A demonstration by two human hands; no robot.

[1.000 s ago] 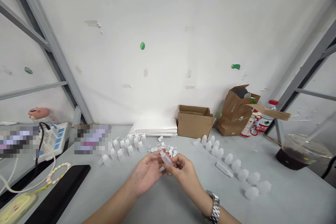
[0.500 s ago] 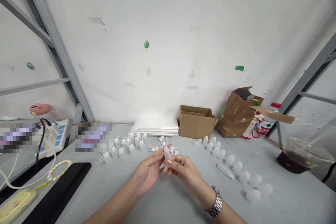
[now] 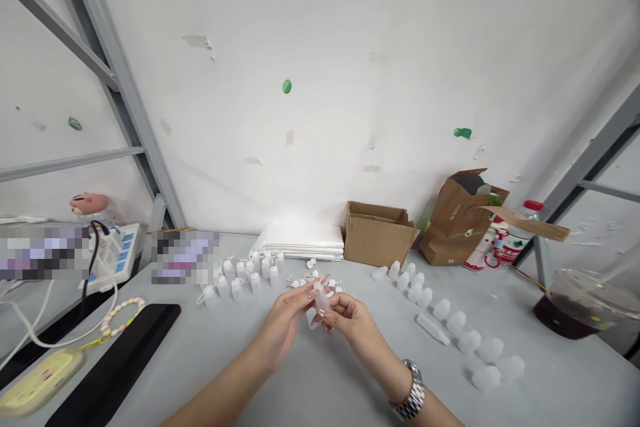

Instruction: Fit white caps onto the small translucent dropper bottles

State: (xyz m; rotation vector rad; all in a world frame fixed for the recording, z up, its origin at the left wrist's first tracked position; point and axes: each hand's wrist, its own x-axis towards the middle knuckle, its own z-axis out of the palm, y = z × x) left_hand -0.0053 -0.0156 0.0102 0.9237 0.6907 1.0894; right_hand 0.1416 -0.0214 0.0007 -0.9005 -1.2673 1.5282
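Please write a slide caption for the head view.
Both hands hold a small translucent bottle above a grey table.

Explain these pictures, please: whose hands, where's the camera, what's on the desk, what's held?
No robot: these are a person's bare hands. One camera, worn on the head and looking forward and down, takes every picture. The left hand and right hand hold a small cloudy bottle between them. On the desk, small capped bottles stand left, more small bottles sit right, small white caps lie beyond the hands. Farther back: a white stack, a cardboard box and a paper bag.
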